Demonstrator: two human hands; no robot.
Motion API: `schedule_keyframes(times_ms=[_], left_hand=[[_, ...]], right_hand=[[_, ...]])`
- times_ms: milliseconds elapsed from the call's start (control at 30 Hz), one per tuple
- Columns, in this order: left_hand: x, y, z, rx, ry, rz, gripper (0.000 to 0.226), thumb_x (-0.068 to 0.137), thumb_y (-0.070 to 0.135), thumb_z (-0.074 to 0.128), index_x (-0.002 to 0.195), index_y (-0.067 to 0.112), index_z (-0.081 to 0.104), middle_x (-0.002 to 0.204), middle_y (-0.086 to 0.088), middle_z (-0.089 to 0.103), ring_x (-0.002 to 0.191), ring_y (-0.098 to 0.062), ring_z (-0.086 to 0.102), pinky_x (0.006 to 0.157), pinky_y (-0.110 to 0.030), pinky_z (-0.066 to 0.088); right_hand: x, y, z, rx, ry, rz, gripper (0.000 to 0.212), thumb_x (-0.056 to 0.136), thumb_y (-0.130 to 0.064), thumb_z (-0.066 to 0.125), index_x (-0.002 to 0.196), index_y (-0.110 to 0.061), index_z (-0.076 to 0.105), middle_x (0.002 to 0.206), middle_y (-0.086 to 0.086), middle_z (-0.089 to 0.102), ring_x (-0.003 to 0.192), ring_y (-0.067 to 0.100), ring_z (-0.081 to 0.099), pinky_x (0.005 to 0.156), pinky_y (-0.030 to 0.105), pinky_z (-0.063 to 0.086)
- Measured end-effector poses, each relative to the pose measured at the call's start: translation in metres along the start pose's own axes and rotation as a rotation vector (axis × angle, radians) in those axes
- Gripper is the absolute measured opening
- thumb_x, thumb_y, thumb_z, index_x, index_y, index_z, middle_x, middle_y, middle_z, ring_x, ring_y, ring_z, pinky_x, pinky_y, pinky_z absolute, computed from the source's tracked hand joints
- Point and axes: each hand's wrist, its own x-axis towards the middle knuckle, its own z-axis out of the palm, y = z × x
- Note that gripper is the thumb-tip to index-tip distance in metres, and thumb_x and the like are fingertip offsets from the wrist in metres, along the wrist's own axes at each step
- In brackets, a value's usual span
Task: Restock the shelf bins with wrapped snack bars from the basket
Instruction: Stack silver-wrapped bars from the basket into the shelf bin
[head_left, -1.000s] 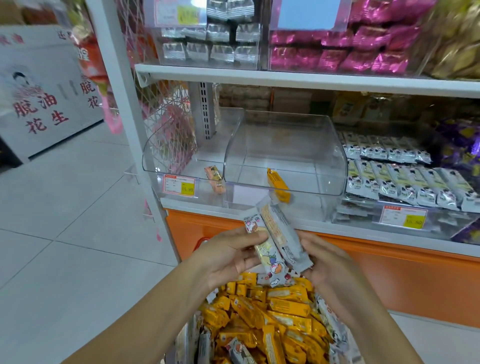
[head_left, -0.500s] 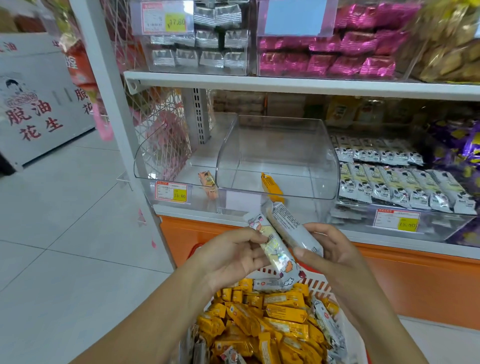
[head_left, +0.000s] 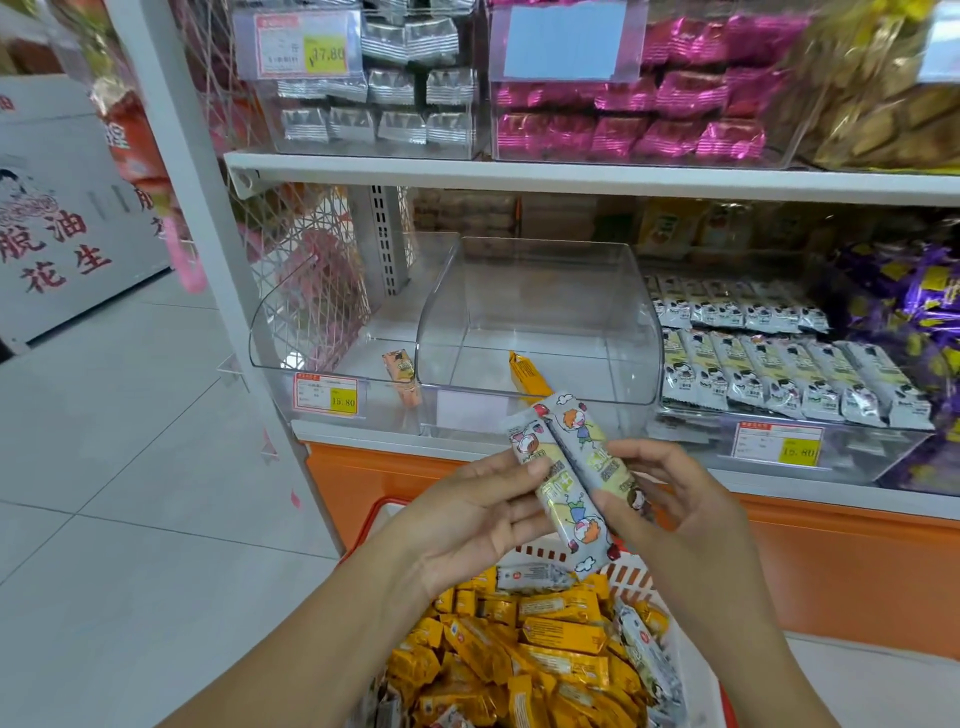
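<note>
Head view. Two grey wrapped snack bars (head_left: 574, 483) were held side by side between both hands, above the basket (head_left: 631, 574) and in front of the lower shelf. The left hand (head_left: 467, 519) had its thumb pressed against the left edge of the pair, with the remaining fingers extended beneath as a support. The right hand (head_left: 670, 499) had its thumb and fingers closed on the right edge and lower end of the pair. This two-sided hold appeared intended to square the bars into one aligned stack, printed faces up, so that they could be set down together.

The basket stood directly below the hands and held mostly yellow bars (head_left: 550, 660), with a few grey bars (head_left: 644, 654) among them. This position kept the supply within short reach of the shelf.

The centre clear bin (head_left: 540, 291) was nearly empty, containing one yellow bar (head_left: 524, 371) leaning at its front. The left clear bin (head_left: 332, 364) held one orange bar (head_left: 402, 371). The bin to the right held rows of grey bars (head_left: 779, 374) laid flat and parallel, of seemingly similar wrapping to the held pair; that bin was therefore judged the likely destination, though this could not be confirmed. Price tags (head_left: 326, 395) faced outward on the bin fronts.
</note>
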Motion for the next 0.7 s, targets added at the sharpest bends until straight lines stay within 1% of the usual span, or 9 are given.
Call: schedule_keyframes(times_ms=[33, 100, 167, 233, 367, 467, 533, 633, 700], left_hand=[[0.001, 0.0, 0.0, 0.009, -0.005, 0.006, 0.038, 0.081, 0.008, 0.058, 0.118, -0.001, 0.061, 0.123, -0.023, 0.061, 0.103, -0.028, 0.066, 0.093, -0.04, 0.051], [0.002, 0.0, -0.001, 0.014, -0.008, 0.023, 0.034, 0.081, 0.009, 0.058, 0.114, 0.001, 0.064, 0.12, -0.022, 0.063, 0.102, -0.027, 0.066, 0.093, -0.039, 0.052], [0.002, 0.001, 0.0, 0.01, -0.008, 0.037, 0.033, 0.08, 0.008, 0.058, 0.111, 0.002, 0.066, 0.12, -0.022, 0.063, 0.101, -0.027, 0.067, 0.092, -0.039, 0.052], [0.002, 0.001, 0.001, 0.0, -0.012, 0.04, 0.032, 0.079, 0.008, 0.059, 0.11, 0.003, 0.067, 0.119, -0.022, 0.063, 0.1, -0.027, 0.067, 0.09, -0.04, 0.053], [0.001, 0.003, 0.004, 0.015, -0.051, 0.01, 0.03, 0.082, 0.013, 0.058, 0.109, 0.009, 0.071, 0.117, -0.018, 0.066, 0.097, -0.027, 0.068, 0.079, -0.041, 0.058], [0.0, 0.006, 0.007, 0.113, -0.044, -0.02, 0.039, 0.081, 0.021, 0.059, 0.119, 0.012, 0.064, 0.122, -0.017, 0.064, 0.101, -0.027, 0.065, 0.085, -0.042, 0.055], [-0.001, 0.007, 0.006, 0.186, -0.069, -0.077, 0.043, 0.083, 0.013, 0.063, 0.126, 0.017, 0.058, 0.124, -0.015, 0.063, 0.109, -0.027, 0.062, 0.092, -0.044, 0.051], [-0.003, 0.008, 0.004, 0.359, -0.203, -0.18, 0.068, 0.081, -0.008, 0.063, 0.136, 0.03, 0.046, 0.128, -0.01, 0.061, 0.119, -0.028, 0.057, 0.101, -0.046, 0.046], [-0.004, 0.007, 0.002, 0.512, -0.206, -0.206, 0.071, 0.082, -0.008, 0.063, 0.135, 0.035, 0.045, 0.121, -0.002, 0.066, 0.113, -0.022, 0.061, 0.094, -0.037, 0.049]], right_hand=[[0.0, -0.001, -0.001, 0.046, -0.017, 0.012, 0.027, 0.08, -0.007, 0.073, 0.098, -0.027, 0.067, 0.099, -0.016, 0.07, 0.093, -0.001, 0.065, 0.066, 0.018, 0.054], [0.0, -0.003, -0.002, 0.117, -0.055, 0.015, 0.025, 0.082, -0.004, 0.07, 0.1, -0.021, 0.068, 0.099, -0.008, 0.072, 0.089, 0.004, 0.068, 0.061, 0.019, 0.054], [0.0, -0.005, -0.002, 0.135, -0.07, 0.002, 0.027, 0.083, -0.002, 0.068, 0.103, -0.02, 0.066, 0.1, -0.007, 0.072, 0.089, 0.005, 0.068, 0.062, 0.019, 0.055], [0.0, -0.003, -0.002, 0.138, -0.06, -0.005, 0.03, 0.082, -0.002, 0.069, 0.105, -0.022, 0.066, 0.102, -0.008, 0.072, 0.094, 0.004, 0.067, 0.065, 0.018, 0.054], [0.0, 0.0, -0.002, 0.116, -0.047, 0.005, 0.034, 0.08, -0.007, 0.073, 0.108, -0.023, 0.064, 0.102, -0.013, 0.071, 0.097, -0.001, 0.065, 0.072, 0.013, 0.052], [0.001, 0.001, -0.002, 0.064, -0.058, 0.02, 0.037, 0.077, -0.013, 0.076, 0.107, -0.027, 0.061, 0.103, -0.019, 0.069, 0.095, -0.002, 0.065, 0.071, 0.017, 0.054], [0.002, 0.005, -0.003, 0.036, -0.037, 0.054, 0.039, 0.075, -0.016, 0.079, 0.106, -0.03, 0.061, 0.103, -0.019, 0.069, 0.092, 0.0, 0.065, 0.071, 0.023, 0.054], [0.005, 0.012, -0.003, 0.037, -0.007, 0.096, 0.036, 0.077, -0.013, 0.077, 0.104, -0.031, 0.063, 0.1, -0.017, 0.07, 0.09, 0.001, 0.066, 0.071, 0.021, 0.052], [0.007, 0.013, -0.005, 0.046, 0.023, 0.09, 0.035, 0.078, -0.008, 0.075, 0.101, -0.032, 0.063, 0.096, -0.015, 0.071, 0.087, 0.0, 0.066, 0.066, 0.017, 0.052]])
